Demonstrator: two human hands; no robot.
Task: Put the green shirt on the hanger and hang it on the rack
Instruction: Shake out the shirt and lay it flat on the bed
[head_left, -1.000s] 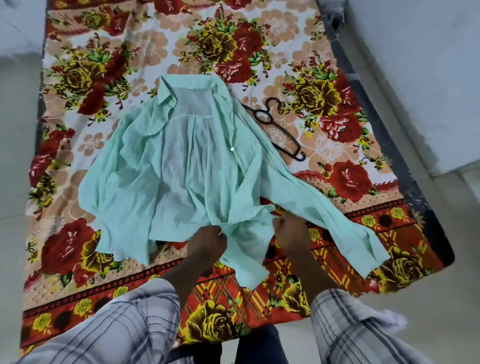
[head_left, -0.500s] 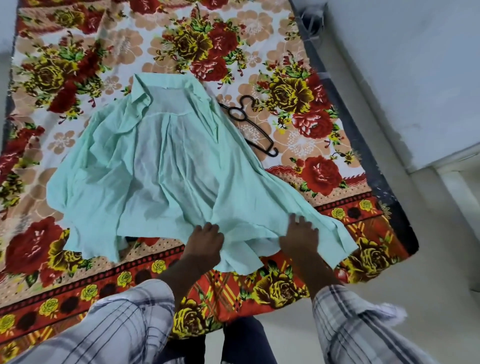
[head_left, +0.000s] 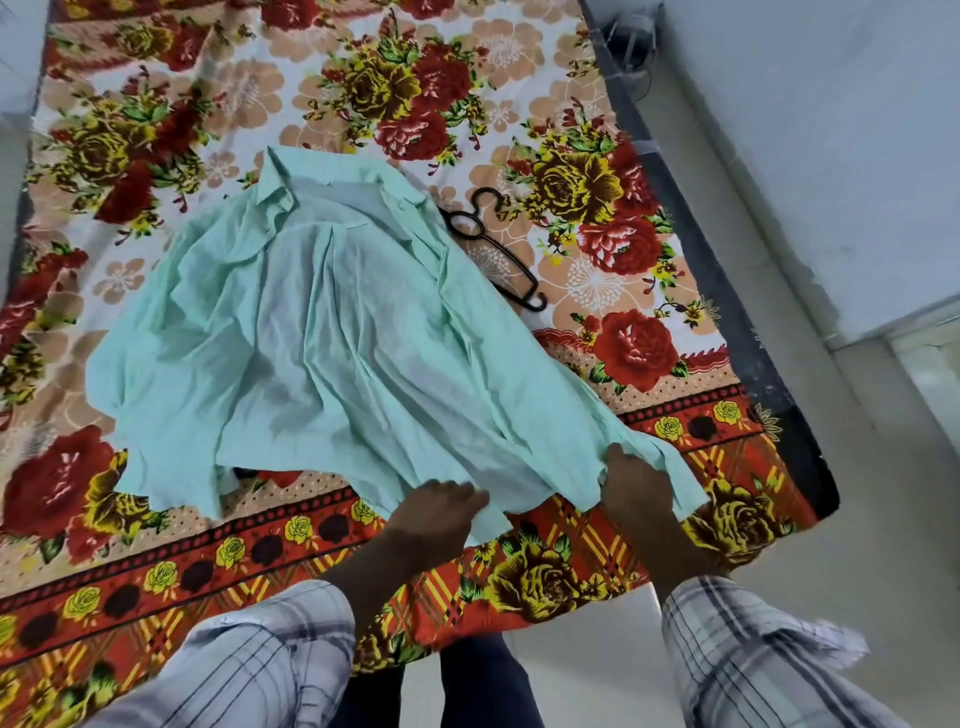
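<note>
The pale green shirt (head_left: 332, 332) lies spread on the flowered bedsheet (head_left: 519, 130), collar away from me and hem toward me. My left hand (head_left: 439, 514) grips the hem near its middle. My right hand (head_left: 631, 486) pinches the hem's right end, pulling the cloth outward. A black plastic hanger (head_left: 491, 244) lies flat on the sheet just right of the collar, partly tucked under the shirt's edge. No rack is in view.
The bed's dark edge (head_left: 727, 291) runs along the right, with pale floor (head_left: 883, 519) beyond it. A cable and small dark object (head_left: 631, 44) sit at the bed's far right corner. My checked sleeves fill the bottom of the view.
My hands have moved apart along the hem, the right one sliding rightward. The shirt's front panel has closed over and the cloth now lies flatter and wider.
</note>
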